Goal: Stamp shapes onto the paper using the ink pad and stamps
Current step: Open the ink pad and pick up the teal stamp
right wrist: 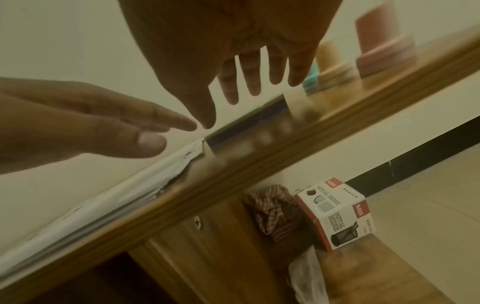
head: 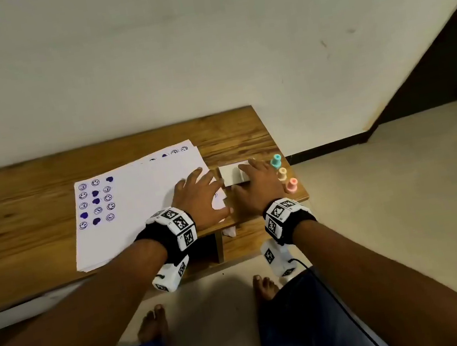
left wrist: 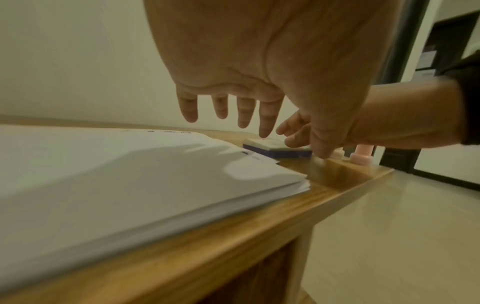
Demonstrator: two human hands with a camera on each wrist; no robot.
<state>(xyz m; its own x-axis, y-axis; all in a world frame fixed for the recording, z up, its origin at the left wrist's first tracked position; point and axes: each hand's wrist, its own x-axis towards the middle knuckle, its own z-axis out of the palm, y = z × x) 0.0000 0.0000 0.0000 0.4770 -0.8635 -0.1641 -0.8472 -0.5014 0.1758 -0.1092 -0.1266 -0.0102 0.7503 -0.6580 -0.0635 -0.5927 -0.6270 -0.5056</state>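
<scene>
Both hands are open: the left hand (head: 199, 196) over the paper (head: 136, 205), the right hand (head: 256, 186) over the closed ink pad (head: 232, 175). Lifting its lid carelessly could knock the stamps (head: 282, 174) off the desk (head: 17, 206).

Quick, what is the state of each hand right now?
Left hand: open, fingers spread above the paper stack, holding nothing.
Right hand: open, fingers straight over the ink pad, holding nothing.

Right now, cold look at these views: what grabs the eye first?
The rows of blue smiley and heart stamps down the left of the paper. Then both open hands, the left hand over the paper's right edge, the right hand over the closed ink pad, beside three pastel stamps.
</scene>
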